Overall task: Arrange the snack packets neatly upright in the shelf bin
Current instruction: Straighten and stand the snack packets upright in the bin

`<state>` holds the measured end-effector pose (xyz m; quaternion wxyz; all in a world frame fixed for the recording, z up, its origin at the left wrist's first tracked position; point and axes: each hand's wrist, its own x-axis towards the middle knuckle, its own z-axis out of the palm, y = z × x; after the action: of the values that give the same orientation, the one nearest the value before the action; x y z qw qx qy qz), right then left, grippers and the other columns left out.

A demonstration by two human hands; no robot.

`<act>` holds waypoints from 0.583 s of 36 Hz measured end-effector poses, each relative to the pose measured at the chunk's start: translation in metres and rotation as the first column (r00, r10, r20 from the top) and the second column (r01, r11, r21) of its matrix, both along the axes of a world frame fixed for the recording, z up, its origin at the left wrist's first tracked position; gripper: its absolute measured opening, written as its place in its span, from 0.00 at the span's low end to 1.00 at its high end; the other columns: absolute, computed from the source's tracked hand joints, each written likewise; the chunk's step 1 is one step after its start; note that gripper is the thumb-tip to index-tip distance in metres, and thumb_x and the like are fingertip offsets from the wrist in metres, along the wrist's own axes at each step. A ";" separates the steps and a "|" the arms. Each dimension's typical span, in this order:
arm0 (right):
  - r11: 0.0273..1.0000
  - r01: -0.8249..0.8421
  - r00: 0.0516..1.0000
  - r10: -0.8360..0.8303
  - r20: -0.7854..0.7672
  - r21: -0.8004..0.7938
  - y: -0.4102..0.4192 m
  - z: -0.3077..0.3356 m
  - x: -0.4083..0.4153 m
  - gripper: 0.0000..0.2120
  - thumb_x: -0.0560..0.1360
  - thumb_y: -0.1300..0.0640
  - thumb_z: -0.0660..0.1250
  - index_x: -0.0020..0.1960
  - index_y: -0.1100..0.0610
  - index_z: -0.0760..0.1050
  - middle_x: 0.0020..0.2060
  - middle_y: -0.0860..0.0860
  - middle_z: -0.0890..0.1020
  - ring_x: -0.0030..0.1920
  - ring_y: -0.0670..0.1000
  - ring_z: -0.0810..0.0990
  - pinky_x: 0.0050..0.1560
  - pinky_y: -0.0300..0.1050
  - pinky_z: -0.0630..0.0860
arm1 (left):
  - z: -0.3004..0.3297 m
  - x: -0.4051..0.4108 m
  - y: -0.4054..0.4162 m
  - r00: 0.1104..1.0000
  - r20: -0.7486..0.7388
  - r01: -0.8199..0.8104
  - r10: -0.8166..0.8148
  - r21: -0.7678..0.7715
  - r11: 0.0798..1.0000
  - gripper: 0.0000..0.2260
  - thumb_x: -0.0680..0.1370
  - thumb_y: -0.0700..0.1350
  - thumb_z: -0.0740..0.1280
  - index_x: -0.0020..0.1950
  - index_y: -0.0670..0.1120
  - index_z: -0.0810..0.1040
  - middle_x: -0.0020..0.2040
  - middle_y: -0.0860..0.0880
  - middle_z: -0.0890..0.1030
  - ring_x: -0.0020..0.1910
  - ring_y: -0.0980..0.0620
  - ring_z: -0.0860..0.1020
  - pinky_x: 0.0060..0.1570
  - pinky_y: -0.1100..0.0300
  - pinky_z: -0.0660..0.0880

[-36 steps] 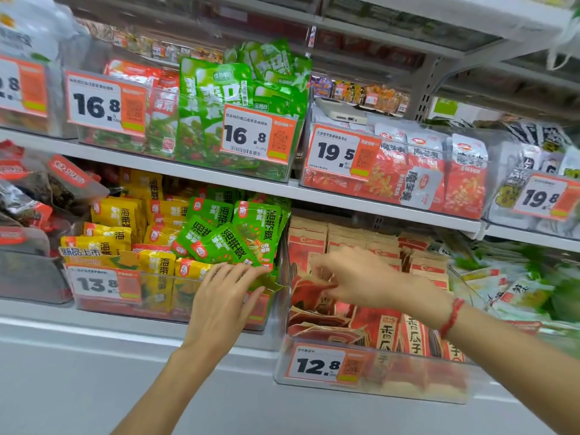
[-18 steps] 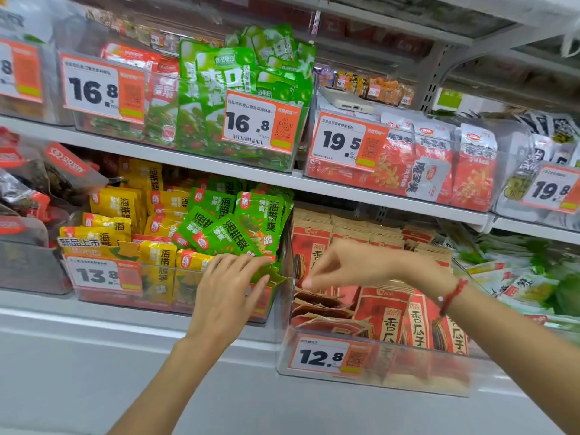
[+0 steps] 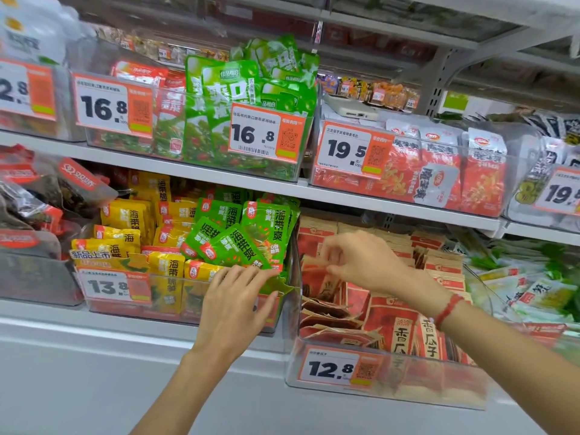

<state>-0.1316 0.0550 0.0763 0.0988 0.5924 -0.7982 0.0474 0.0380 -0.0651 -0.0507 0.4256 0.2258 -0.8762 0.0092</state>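
Nearest to us, at about five o'clock, sits the clear shelf bin (image 3: 317, 337) with a 12.8 price tag (image 3: 340, 368) on its front wall; inside it some red-and-tan snack packets (image 3: 395, 324) stand upright toward the right, while others at the left lie flat and slumped. Our right hand (image 3: 361, 262) reaches over this bin, wearing a red cord bracelet (image 3: 447, 309) at the wrist, its thumb and fingers pinching the top edge of one red packet (image 3: 317, 277) at the bin's left side, lifted partly upright. At seven o'clock from it, our left hand (image 3: 232, 306) rests with straight, spread fingers against the front right corner of the neighbouring bin (image 3: 188, 309), fingertips touching the green packets (image 3: 238, 240) heaped there beside yellow packets (image 3: 131, 221). Farther up, at twelve o'clock, the upper shelf (image 3: 219, 177) carries bins tagged 16.8 and 19.5, holding tall green pouches (image 3: 226, 98) and red-and-white packets (image 3: 439, 164), with a phone (image 3: 351, 108) lying on top.
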 end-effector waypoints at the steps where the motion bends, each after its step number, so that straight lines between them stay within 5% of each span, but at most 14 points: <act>1: 0.999 -0.012 1.000 0.012 0.011 0.041 0.003 -0.001 0.003 0.06 0.74 0.55 0.69 0.50 0.45 0.78 0.44 0.44 0.81 0.47 0.47 0.79 0.43 0.43 0.75 | 0.000 0.000 0.000 1.000 0.004 -0.002 0.002 -0.002 1.000 0.16 0.77 0.55 0.60 0.59 0.53 0.79 0.48 0.55 0.81 0.49 0.51 0.77 0.56 0.57 0.67; 6: 0.995 -0.049 0.998 0.053 -0.037 0.085 0.000 -0.008 0.013 0.11 0.75 0.57 0.67 0.56 0.48 0.80 0.50 0.45 0.83 0.52 0.49 0.80 0.49 0.44 0.76 | 0.001 -0.001 0.002 1.000 -0.002 0.007 -0.007 0.012 1.000 0.14 0.76 0.54 0.62 0.59 0.53 0.79 0.49 0.55 0.81 0.50 0.51 0.77 0.56 0.57 0.67; 10: 0.999 -0.032 0.992 0.032 -0.124 -0.002 -0.002 -0.003 0.015 0.06 0.76 0.58 0.65 0.49 0.51 0.80 0.46 0.47 0.83 0.50 0.53 0.80 0.43 0.45 0.73 | 0.007 0.003 0.004 1.000 0.022 0.014 -0.015 0.041 0.999 0.14 0.77 0.54 0.61 0.59 0.53 0.78 0.50 0.55 0.81 0.50 0.52 0.77 0.57 0.59 0.67; 14: 0.982 -0.033 0.992 0.009 -0.128 -0.188 0.016 -0.002 0.019 0.08 0.78 0.57 0.63 0.52 0.51 0.80 0.44 0.46 0.84 0.48 0.51 0.82 0.44 0.47 0.77 | 0.022 0.005 0.011 0.996 0.067 -0.069 0.062 0.106 0.992 0.17 0.78 0.57 0.56 0.54 0.52 0.80 0.48 0.55 0.82 0.49 0.52 0.80 0.62 0.56 0.64; 18: 0.878 -0.128 0.989 0.077 -0.128 -0.462 0.049 -0.007 0.033 0.11 0.75 0.61 0.69 0.56 0.52 0.81 0.43 0.47 0.85 0.44 0.49 0.82 0.45 0.46 0.79 | 0.044 0.010 0.028 0.983 0.133 -0.152 0.123 0.229 0.962 0.30 0.77 0.63 0.42 0.62 0.53 0.77 0.58 0.56 0.80 0.60 0.54 0.75 0.69 0.54 0.60; 21: 0.784 -0.206 0.974 0.107 -0.200 -0.585 0.071 -0.007 0.044 0.13 0.72 0.63 0.72 0.55 0.54 0.81 0.45 0.47 0.85 0.46 0.49 0.82 0.50 0.44 0.76 | 0.063 0.020 0.047 0.987 0.117 -0.136 0.108 0.270 0.953 0.20 0.82 0.57 0.48 0.66 0.53 0.73 0.62 0.56 0.77 0.63 0.54 0.71 0.64 0.58 0.63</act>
<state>-0.0877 0.1261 0.0695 0.3395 0.5964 -0.6792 0.2602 0.0578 -0.0185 0.0121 0.3437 0.3362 -0.8735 -0.0761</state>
